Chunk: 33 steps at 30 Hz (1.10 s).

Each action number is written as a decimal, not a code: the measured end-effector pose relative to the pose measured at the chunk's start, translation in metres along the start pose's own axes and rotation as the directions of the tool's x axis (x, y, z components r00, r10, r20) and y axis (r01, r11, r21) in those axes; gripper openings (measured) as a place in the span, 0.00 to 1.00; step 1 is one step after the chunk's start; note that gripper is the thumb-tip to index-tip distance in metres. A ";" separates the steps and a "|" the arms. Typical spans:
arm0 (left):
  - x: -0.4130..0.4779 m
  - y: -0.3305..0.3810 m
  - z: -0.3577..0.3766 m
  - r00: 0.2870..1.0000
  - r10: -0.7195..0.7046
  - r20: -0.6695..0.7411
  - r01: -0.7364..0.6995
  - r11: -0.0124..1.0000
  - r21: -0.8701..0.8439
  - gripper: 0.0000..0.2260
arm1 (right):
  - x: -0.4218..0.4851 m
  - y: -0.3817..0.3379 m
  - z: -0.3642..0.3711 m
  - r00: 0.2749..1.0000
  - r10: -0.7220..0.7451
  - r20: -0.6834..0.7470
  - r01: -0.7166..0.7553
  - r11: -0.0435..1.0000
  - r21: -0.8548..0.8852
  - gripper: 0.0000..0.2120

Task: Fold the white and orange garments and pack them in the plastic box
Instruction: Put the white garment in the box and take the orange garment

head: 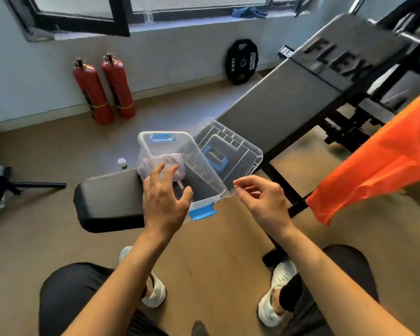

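A clear plastic box (205, 166) with blue latches stands open on the black bench seat (107, 200). A folded white garment (165, 163) lies inside it at the far left. The clear lid (238, 146) with a blue handle leans behind the box on the bench. My left hand (165, 197) hovers over the box's near left side, fingers spread, holding nothing. Just off the box's near right corner is my right hand (262, 200), fingers loosely curled and empty. The orange garment (383, 161) hangs over the frame at the right.
The long bench backrest (289, 105) slopes up to the right into a black frame. Two red fire extinguishers (104, 90) and a black weight plate (241, 61) stand against the wall. A small white-capped bottle (122, 163) sits on the floor. My knees and white shoes are below.
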State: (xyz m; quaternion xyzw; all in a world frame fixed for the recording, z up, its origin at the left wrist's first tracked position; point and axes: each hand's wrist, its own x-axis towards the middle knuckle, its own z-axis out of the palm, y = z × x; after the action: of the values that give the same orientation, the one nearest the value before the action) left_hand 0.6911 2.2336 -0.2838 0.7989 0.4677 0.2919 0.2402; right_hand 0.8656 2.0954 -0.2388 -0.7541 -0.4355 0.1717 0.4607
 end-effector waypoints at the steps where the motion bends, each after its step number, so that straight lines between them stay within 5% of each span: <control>1: -0.004 0.013 0.001 0.998 0.058 0.029 -0.056 0.997 -0.046 0.21 | -0.010 0.003 -0.013 0.998 0.001 -0.064 -0.001 1.000 0.011 0.05; 5: -0.017 0.075 0.019 0.947 0.198 0.251 -0.141 0.963 -0.227 0.15 | -0.039 0.021 -0.067 0.927 0.071 -0.368 -0.062 0.997 0.036 0.04; 9: -0.028 0.144 0.058 0.824 0.316 0.470 -0.107 0.902 -0.419 0.07 | -0.058 0.048 -0.128 0.733 0.112 -0.671 -0.142 0.990 0.010 0.05; 14: -0.032 0.222 0.121 0.687 0.351 0.636 0.011 0.870 -0.492 0.07 | -0.056 0.101 -0.178 0.632 0.346 -0.693 -0.265 0.937 0.226 0.21; 17: -0.027 0.264 0.145 0.687 0.332 0.646 0.120 0.825 -0.552 0.12 | -0.047 0.120 -0.197 0.628 0.449 -0.635 -0.257 0.890 0.376 0.29; 22: -0.012 0.314 0.171 0.668 0.402 0.626 0.220 0.697 -0.682 0.30 | -0.030 0.124 -0.218 0.710 0.410 -0.573 -0.121 0.872 0.475 0.32; 27: -0.015 0.339 0.181 0.713 0.403 0.574 0.231 0.638 -0.735 0.12 | -0.020 0.112 -0.234 0.721 0.369 -0.587 -0.055 0.874 0.482 0.05; 30: -0.023 0.327 0.183 0.752 0.384 0.536 0.191 0.652 -0.734 0.09 | -0.030 0.112 -0.226 0.698 0.390 -0.600 -0.086 0.878 0.471 0.10; 33: -0.034 0.302 0.177 0.677 0.422 0.604 0.203 0.681 -0.703 0.14 | -0.055 0.115 -0.205 0.734 0.397 -0.551 -0.081 0.856 0.510 0.06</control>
State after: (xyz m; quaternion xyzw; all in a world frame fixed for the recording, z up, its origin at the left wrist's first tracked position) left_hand 0.9834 2.0486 -0.2204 0.7126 0.1235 0.1245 0.6792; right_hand 1.0275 1.9167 -0.2385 -0.6885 -0.0961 0.0609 0.7162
